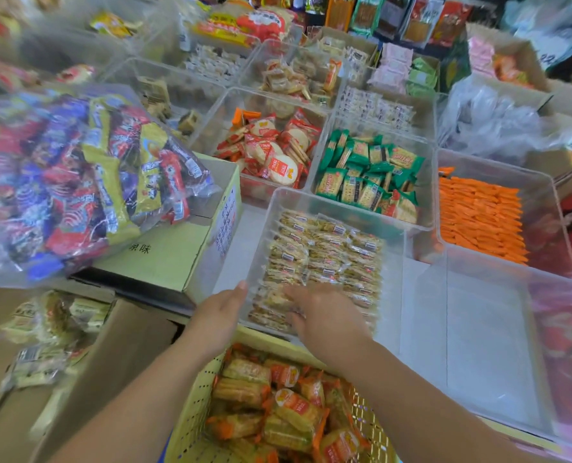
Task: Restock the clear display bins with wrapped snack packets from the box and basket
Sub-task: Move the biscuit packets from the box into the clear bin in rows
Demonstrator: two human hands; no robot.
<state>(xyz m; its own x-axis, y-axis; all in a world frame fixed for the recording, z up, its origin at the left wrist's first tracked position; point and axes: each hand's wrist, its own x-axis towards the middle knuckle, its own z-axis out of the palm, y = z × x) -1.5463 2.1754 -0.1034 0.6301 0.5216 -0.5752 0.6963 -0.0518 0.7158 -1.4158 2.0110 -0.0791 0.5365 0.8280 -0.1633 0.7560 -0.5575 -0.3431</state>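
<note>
Both forearms are bare all the way, left hand and right hand bare too, thumbnail trimmed short.

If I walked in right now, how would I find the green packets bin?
Find the yellow basket at the bottom. Above it sits a clear bin of pale packets; the green packets bin is behind that one, slightly right. Its neighbours hold red packets on the left and orange ones on the right.
</note>
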